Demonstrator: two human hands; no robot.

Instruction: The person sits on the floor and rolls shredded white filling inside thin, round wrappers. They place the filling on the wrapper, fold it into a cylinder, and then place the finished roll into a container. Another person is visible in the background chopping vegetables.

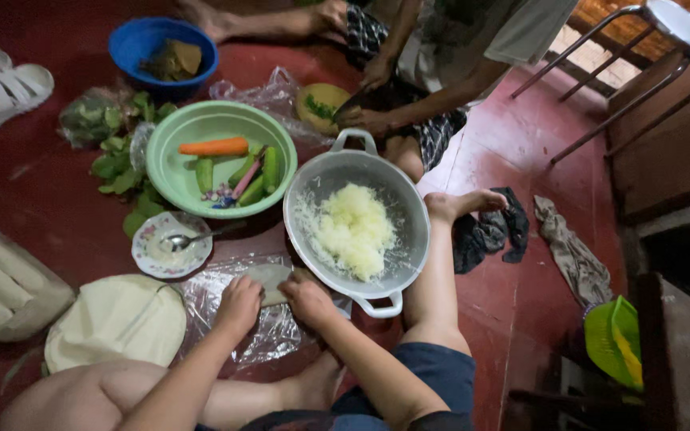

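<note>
— Our left hand (238,304) and right hand (305,297) are both curled down on the pale wrapper (269,281), fingers pinching its near edge against the clear plastic sheet (225,307) on the floor.

— We'd best roll evenly, both thumbs pressing together, tucking tight without tearing. The colander (357,179) of shredded filling (353,230) sits just beside our right hand.

Left hand (239,306), right hand (307,298) side by side, fingers curled down.
</note>
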